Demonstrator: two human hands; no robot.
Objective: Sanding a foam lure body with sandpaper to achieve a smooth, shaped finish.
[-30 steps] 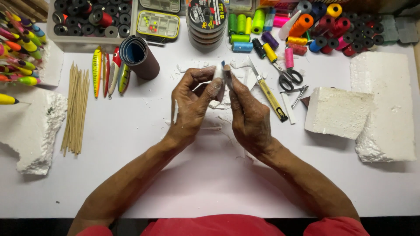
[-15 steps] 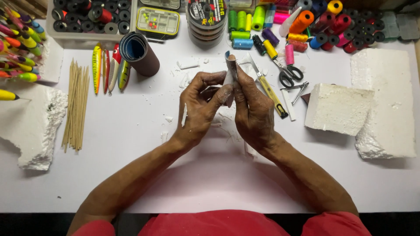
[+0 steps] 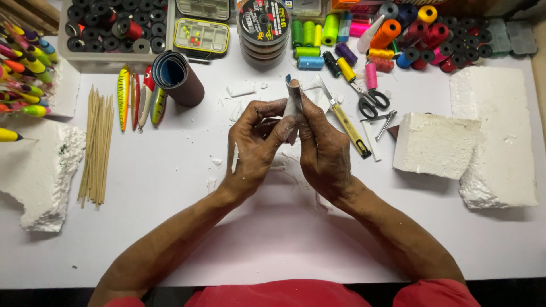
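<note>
Just below the stack of line spools [image 3: 263, 28], we see the left hand [image 3: 256, 142] and right hand [image 3: 324, 148] pressed together, fingers curled tight around a small folded strip of sandpaper [image 3: 293, 94]. What it wraps is hidden. A yellow knife [image 3: 350, 122] lies just right of the hands, scissors [image 3: 369, 96] beyond.

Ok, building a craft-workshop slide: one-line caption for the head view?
Both hands, left hand and right hand, pinch a small sandpaper piece above the white table.
</note>
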